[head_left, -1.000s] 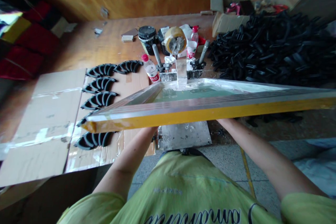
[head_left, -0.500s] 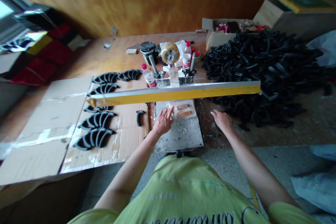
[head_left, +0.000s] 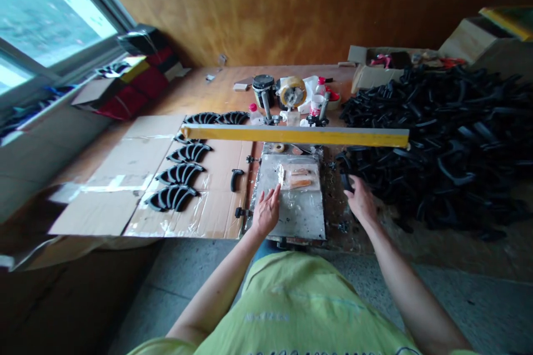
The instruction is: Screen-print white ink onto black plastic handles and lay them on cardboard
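My left hand (head_left: 266,212) is open, fingers spread, over the left edge of a grey metal plate (head_left: 300,222). On the plate lie orange-brown pieces (head_left: 300,183) under what looks like clear film. At the edge of a big pile of black curved plastic parts (head_left: 416,161), my right hand (head_left: 361,199) pinches one black curved part (head_left: 345,179) between thumb and fingers. A single black curved part (head_left: 236,179) lies on the cardboard left of the plate. Farther left, similar parts stand in fanned rows (head_left: 172,198).
A long yellow-and-grey bar (head_left: 291,134) spans above the plate's far end. Behind it stand a tape roll (head_left: 292,92), a dark tub (head_left: 263,89) and red-capped bottles (head_left: 320,87). Flattened cardboard (head_left: 100,199) covers the left side. An open box (head_left: 375,75) sits at the back right.
The view has swung left, showing more of the window. My right hand now has a black curved part in its fingers. The bar looks farther from my left hand, which stays open.
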`<state>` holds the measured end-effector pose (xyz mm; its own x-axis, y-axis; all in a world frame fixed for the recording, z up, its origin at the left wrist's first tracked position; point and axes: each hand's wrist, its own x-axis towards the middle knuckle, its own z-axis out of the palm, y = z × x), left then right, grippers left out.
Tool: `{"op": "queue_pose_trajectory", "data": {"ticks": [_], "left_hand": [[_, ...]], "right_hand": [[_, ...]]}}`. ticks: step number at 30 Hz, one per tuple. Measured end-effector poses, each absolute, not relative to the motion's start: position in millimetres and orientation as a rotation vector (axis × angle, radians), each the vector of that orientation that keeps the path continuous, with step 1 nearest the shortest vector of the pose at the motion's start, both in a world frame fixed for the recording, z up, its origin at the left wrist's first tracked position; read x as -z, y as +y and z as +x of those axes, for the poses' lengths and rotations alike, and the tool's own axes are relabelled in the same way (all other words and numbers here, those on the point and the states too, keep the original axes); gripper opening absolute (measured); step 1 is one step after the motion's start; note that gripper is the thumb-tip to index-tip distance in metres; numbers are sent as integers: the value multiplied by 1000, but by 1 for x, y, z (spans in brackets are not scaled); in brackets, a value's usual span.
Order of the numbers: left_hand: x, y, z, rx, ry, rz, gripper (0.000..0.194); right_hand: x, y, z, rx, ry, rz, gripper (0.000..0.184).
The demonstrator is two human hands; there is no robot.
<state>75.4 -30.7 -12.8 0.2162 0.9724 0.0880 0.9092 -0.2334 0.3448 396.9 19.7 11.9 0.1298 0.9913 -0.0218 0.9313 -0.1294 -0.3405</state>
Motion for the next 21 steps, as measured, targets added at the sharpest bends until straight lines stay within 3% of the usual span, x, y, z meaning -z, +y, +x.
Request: {"op": "queue_pose_trajectory", "data": {"ticks": [3, 6, 11, 17, 21], "left_hand": [[11, -34, 72, -471, 1750, 2164, 56], [6, -30, 65, -598, 1701, 2017, 56], [-22, -6, 39, -966, 1684, 1671, 51], [-113, 54, 15, -1564, 1509, 1187, 50], [-155, 73, 17, -1602, 1327, 1159, 47]], "right_hand": [[-28, 39, 357, -312, -2198, -1588, 37], [-32, 60, 316, -283, -2403, -1329, 37], [-23, 72, 289, -209, -2550, -1296, 40], [-22, 64, 287, -152, -2558, -1340, 40], [-26, 64, 301, -224, -2456, -1411, 54]]}}
